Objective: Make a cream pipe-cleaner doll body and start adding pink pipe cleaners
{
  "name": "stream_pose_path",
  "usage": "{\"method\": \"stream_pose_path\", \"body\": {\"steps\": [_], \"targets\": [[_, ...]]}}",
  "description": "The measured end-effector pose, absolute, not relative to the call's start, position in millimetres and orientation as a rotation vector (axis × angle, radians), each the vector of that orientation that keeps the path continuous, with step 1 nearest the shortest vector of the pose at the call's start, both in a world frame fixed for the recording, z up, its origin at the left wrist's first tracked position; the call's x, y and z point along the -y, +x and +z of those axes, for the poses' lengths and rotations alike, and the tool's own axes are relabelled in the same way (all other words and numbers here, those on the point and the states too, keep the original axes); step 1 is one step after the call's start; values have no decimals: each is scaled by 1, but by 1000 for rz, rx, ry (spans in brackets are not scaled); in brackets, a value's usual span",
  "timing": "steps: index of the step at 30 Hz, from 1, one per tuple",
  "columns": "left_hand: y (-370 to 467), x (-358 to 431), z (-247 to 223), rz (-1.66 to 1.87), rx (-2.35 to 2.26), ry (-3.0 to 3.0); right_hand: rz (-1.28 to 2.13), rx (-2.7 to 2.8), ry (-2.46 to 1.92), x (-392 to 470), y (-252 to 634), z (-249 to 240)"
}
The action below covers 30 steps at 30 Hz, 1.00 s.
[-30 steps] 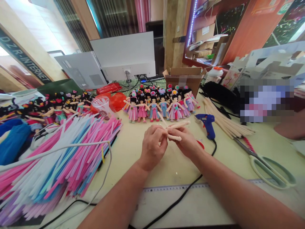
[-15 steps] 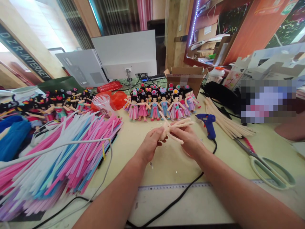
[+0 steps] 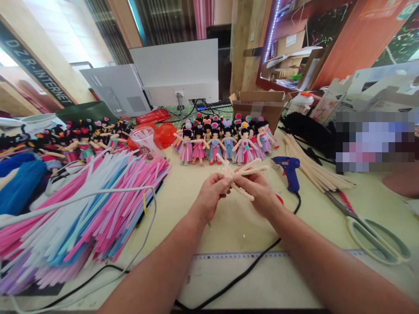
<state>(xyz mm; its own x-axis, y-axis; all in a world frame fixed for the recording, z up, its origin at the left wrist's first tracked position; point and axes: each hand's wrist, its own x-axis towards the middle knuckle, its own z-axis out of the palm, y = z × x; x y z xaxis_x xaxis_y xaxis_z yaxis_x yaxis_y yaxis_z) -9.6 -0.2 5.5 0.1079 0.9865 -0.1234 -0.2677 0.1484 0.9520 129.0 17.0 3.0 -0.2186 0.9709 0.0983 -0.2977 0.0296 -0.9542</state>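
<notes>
Two bare hands meet just right of the frame's centre on one cream figure (image 3: 242,192) of fuzzy stems. The left hand (image 3: 213,194) pinches it between thumb and fingers; the right hand (image 3: 258,192) grasps it from the other side, its far fingers partly hidden. At least four stem ends stick out: one toward the upper left, two toward the upper right, one toward the lower right.

Just above the hands, at the centre, stand dolls (image 3: 245,148), five plain in the front, with more behind that overlap too much to count. A second group of dolls (image 3: 85,144) crowds the left side, also uncountable.

One glue gun (image 3: 290,174) lies right of the hands, its one black cord (image 3: 242,274) running to the lower middle. Beyond it are one bundle of cream stems (image 3: 310,168) and one pair of scissors (image 3: 351,213) at the lower right. Coloured stems (image 3: 108,200), too many to count, fill the lower left, with one cup (image 3: 145,138) above them. One carton (image 3: 257,108) sits at the upper centre, one monitor (image 3: 180,65) to its left.
</notes>
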Motion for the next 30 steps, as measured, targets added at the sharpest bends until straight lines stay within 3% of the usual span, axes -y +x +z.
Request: {"method": "stream_pose_path", "body": {"steps": [11,19,30], "targets": [[-7,4,11,1214,-1053,1076,1333,1210,-846,-17,130,2],[-5,5,8,1291,-1144,1266,1470,1061,-862,-19,129,-3],[-4,12,5,1345,-1339,1594,1413,1027,-846,-20,125,-10]]}}
